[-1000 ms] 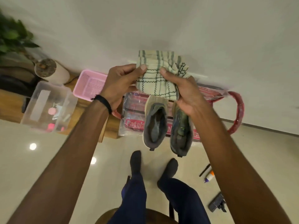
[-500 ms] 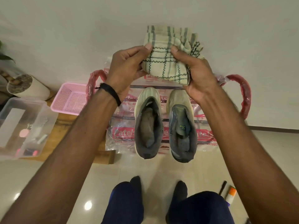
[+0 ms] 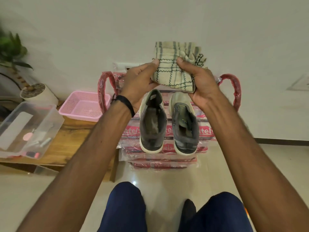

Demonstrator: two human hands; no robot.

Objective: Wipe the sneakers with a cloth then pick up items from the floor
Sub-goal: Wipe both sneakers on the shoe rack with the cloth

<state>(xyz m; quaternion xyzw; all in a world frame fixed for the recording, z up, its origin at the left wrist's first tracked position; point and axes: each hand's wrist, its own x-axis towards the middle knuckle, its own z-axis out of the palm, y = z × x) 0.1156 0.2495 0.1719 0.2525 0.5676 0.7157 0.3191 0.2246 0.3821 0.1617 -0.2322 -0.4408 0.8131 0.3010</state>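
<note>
Cloth [image 3: 173, 71]: folded, cream with dark checks, held up in front of the wall, above the toes of the sneakers and clear of them.
Left hand [image 3: 140, 81]: fingers clamped on the cloth's left edge, thumb on the near face; a black band [image 3: 125, 102] sits on the wrist.
Right hand [image 3: 199, 82]: fingers closed round the cloth's right side, thumb pressed on the near face, bunched folds sticking out past the knuckles.
Left sneaker [image 3: 153, 123]: grey with a pale sole, upright, heel toward the person, standing on the packs [image 3: 162, 158].
Right sneaker [image 3: 184, 124]: just beside its mate, same way round, on the same packs.
Packs: a stack of clear-wrapped red-and-white bundles on the floor against the wall.
Desk [image 3: 66, 144]: low and wooden, left of the packs.
Basket [image 3: 85, 106]: pink, on the desk's far end.
Box [image 3: 25, 128]: clear plastic, on the desk's left, small bits inside.
Pot [image 3: 38, 94]: white, behind the box, with a green plant.
</note>
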